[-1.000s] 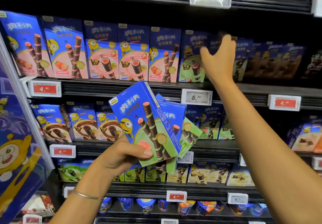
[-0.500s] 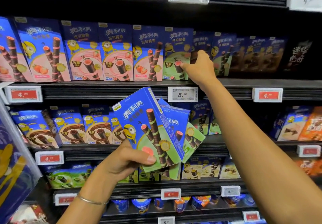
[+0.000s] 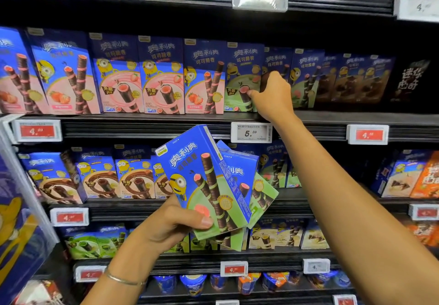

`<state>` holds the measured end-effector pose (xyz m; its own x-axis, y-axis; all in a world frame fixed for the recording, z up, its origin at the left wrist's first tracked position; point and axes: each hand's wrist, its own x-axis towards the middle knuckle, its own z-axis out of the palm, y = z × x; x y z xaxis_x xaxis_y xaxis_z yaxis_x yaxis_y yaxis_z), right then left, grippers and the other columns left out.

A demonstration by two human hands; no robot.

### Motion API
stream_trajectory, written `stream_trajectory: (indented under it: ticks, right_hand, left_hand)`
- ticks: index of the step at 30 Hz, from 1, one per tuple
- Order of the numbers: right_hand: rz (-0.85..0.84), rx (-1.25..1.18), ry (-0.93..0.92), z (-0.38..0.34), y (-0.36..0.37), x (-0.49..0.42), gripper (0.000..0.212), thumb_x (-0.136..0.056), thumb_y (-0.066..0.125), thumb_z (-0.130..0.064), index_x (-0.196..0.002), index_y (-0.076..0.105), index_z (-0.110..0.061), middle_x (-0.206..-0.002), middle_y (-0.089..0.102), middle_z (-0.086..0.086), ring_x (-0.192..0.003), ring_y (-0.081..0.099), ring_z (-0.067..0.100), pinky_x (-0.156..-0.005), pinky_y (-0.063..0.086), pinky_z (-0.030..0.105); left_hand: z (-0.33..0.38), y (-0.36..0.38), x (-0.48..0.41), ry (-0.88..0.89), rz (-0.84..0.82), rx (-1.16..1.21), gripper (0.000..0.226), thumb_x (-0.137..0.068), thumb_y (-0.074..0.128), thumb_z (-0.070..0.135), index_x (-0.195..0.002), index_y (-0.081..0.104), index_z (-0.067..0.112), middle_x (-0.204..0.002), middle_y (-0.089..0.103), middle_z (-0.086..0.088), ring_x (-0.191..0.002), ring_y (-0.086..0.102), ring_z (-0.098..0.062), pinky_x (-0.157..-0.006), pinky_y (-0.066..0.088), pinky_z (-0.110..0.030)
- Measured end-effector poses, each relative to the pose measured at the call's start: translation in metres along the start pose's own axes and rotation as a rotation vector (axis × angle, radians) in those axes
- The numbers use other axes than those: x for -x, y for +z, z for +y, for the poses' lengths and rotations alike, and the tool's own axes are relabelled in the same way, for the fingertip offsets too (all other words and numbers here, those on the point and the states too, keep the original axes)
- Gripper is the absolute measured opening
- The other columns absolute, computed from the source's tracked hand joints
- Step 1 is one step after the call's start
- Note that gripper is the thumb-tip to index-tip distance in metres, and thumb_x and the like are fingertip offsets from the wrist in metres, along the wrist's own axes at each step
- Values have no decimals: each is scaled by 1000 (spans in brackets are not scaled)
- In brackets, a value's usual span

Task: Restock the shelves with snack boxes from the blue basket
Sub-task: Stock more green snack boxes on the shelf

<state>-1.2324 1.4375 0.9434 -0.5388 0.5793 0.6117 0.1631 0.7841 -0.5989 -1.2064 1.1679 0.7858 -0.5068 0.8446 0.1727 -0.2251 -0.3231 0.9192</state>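
My left hand (image 3: 171, 226) clutches snack boxes (image 3: 213, 186) below the white price tag (image 3: 251, 132); my right hand (image 3: 273, 95) grips a shelved box (image 3: 240, 72) above.

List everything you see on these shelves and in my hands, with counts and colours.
blue-and-pink strawberry snack boxes: five, upper shelf, left.
shelved blue-and-green snack box: one in front, right of the pink ones.
blue-and-brown chocolate snack boxes: about four, middle shelf, left.
fanned blue-and-green snack boxes: seemingly three, before the middle shelf.
red price tags: several, shelf edges.
white price tag: one, upper shelf edge.
left hand: grips the fanned boxes.
right hand: pinches the shelved box.
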Motion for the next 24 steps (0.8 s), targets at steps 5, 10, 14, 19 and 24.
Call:
stream_trajectory:
  ticks: [5,10,14,19,24]
  right_hand:
    - [6,11,-10,0,-4,5,45,-90,74,-35,-115,48,-9,-122,56,13,-104,55,29,-76,43,37]
    - [179,-257,-135,6,-29,41,28,-89,72,-34,-110,59,-20,-97,63,-4,-82,60,6,-74,51,25]
    - [-44,-509,-267,18,-53,85,5,-93,69,-19,-93,66,-15,-69,63,-3,-64,59,6,-62,47,18]
    - [-579,-511,-177,42,-80,108,13,-93,72,-19,-105,69,-16,-92,72,-2,-83,66,8,-68,53,20]
    - [-895,-196,-152,60,-91,117,19,-94,71,-18,-112,66,-14,-103,75,8,-90,69,14,-88,57,49]
  left_hand:
    - [-1,1,-1,-7,24,-1,57,-44,80,-1,-100,82,9,-100,78,-16,-93,76,-34,-86,62,-48]
    - [-4,0,-2,4,50,-9,57,-41,81,1,-97,83,11,-99,77,-16,-94,73,-37,-92,58,-52]
    - [-6,9,-5,1,12,1,56,-42,81,1,-97,83,14,-99,79,-13,-94,76,-33,-88,62,-48]
    - [-12,22,-7,21,-6,37,54,-42,79,2,-95,84,14,-95,80,-12,-89,78,-31,-82,64,-44]
    - [-21,37,-4,47,-10,49,57,-42,77,0,-98,83,10,-95,79,-16,-89,78,-35,-82,64,-47]
